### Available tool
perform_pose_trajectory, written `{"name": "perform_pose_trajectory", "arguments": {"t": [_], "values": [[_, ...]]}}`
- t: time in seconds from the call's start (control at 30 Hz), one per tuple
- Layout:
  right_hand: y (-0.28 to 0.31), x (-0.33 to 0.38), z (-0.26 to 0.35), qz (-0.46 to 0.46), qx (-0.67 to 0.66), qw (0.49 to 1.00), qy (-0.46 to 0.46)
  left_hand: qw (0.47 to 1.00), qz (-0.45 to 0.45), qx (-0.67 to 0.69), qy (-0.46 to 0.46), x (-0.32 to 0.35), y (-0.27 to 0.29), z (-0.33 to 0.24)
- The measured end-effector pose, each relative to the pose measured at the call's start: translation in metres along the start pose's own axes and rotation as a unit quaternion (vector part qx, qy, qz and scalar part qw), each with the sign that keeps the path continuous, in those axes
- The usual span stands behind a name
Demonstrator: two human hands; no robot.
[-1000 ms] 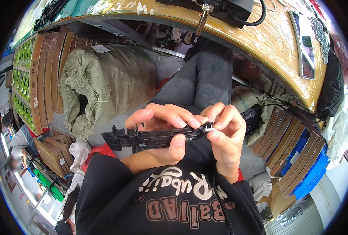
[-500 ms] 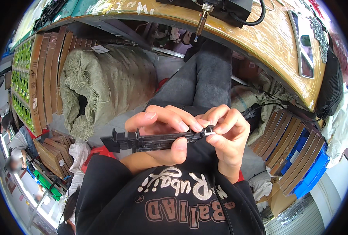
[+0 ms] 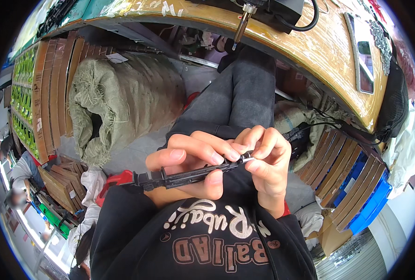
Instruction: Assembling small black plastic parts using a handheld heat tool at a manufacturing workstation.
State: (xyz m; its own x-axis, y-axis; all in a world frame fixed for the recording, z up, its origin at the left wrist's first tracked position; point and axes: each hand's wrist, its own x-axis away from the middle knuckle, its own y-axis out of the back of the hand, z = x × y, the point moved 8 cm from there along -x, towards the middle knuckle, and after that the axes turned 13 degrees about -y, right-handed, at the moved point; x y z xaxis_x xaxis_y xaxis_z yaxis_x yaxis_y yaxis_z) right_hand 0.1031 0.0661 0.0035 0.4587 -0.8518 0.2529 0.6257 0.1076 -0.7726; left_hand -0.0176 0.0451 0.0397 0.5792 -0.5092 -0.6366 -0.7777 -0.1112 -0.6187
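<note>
Long black part held aslant in front of the dark hoodie

The left grip grasps the part between thumb and fingers, near its right half. The right grip pinches a small white piece at its right end. The part is off the surface, where a phone lies. A bulky woven sack stands left of the dark-trousered legs.
</note>
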Motion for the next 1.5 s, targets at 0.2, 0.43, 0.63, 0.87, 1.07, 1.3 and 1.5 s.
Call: {"name": "perform_pose_trajectory", "arguments": {"t": [0.2,0.43,0.63,0.87,1.07,1.3,1.5], "values": [[0.000,-0.001,0.003,-0.008,0.025,1.000,0.007,1.000,0.014,0.003,0.010,-0.004,-0.001,0.001],[0.002,0.001,0.006,-0.021,0.051,0.998,0.014,0.998,0.045,0.001,0.043,-0.004,-0.004,0.003],[0.003,-0.001,-0.001,-0.007,0.011,0.999,-0.039,0.991,0.113,-0.013,0.069,-0.002,-0.007,0.002],[0.002,-0.002,-0.002,0.003,0.004,1.000,-0.007,0.986,0.112,0.020,0.118,-0.002,0.000,0.002],[0.002,-0.004,0.002,-0.003,0.026,1.000,0.006,0.984,0.132,0.030,0.117,-0.004,-0.001,0.004],[0.022,-0.004,0.024,-0.074,0.138,0.983,0.099,0.858,0.365,-0.065,0.356,0.030,-0.008,0.046],[0.024,-0.004,0.029,-0.038,0.204,0.963,0.171,0.700,0.058,0.060,0.709,0.078,0.035,0.069]]}}
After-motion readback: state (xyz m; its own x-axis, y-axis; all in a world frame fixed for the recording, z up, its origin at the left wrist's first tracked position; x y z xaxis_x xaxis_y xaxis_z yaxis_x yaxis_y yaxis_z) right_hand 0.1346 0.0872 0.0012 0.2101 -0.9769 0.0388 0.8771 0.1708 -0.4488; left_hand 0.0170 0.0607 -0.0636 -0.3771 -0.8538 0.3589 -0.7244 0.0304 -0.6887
